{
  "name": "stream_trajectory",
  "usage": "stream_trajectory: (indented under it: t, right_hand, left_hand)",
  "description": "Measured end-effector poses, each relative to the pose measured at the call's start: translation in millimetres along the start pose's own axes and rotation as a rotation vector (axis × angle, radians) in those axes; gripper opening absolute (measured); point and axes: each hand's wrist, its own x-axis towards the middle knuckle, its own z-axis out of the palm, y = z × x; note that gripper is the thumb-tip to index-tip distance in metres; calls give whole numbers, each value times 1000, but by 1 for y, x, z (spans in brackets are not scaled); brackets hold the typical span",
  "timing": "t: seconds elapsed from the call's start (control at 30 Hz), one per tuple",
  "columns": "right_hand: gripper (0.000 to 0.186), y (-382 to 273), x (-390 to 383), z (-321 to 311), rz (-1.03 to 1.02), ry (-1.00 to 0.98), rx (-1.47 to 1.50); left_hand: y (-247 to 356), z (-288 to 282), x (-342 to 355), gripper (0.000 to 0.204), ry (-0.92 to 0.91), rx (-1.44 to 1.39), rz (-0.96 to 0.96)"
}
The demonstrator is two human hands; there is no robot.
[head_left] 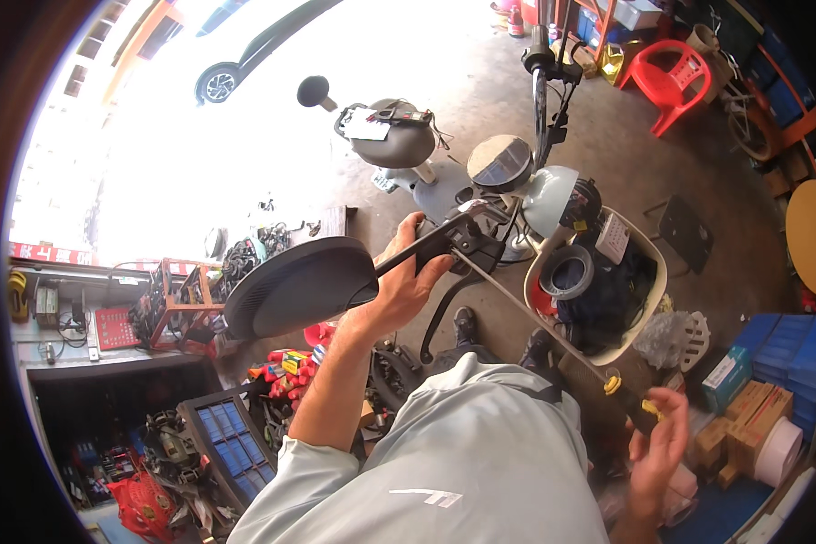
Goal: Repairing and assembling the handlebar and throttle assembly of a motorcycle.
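A scooter's handlebar end stands in front of me. My left hand (403,290) is wrapped around it by the black mirror bracket (471,238). A black-backed rear-view mirror (304,286) reaches out to the left over that hand. The long shaft of a screwdriver (539,319) runs from the bracket down to the right, its tip apparently against the bracket's underside. My right hand (657,453) has its fingers at the end of the screwdriver's yellow and black handle, the thumb side partly hidden. Below the bracket curves a black brake lever (444,317).
The scooter's front basket (651,313) holds a roll of grey tape (568,272) and dark cloth. Another round mirror (501,163) and a second scooter (394,145) stand beyond. A red chair (669,86) is far right; cardboard boxes (757,422) lie near right, cluttered shelves left.
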Motion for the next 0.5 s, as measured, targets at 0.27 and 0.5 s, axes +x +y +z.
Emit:
stream_trajectory:
  t: [0.27, 0.5]
  right_hand:
    - [50, -11, 3, 2, 89, -30, 51]
    - [48, -15, 5, 7, 75, 25, 100]
  left_hand:
    - [1, -2, 0, 66, 0, -5, 7]
    - [-3, 1, -1, 65, 31, 6, 32]
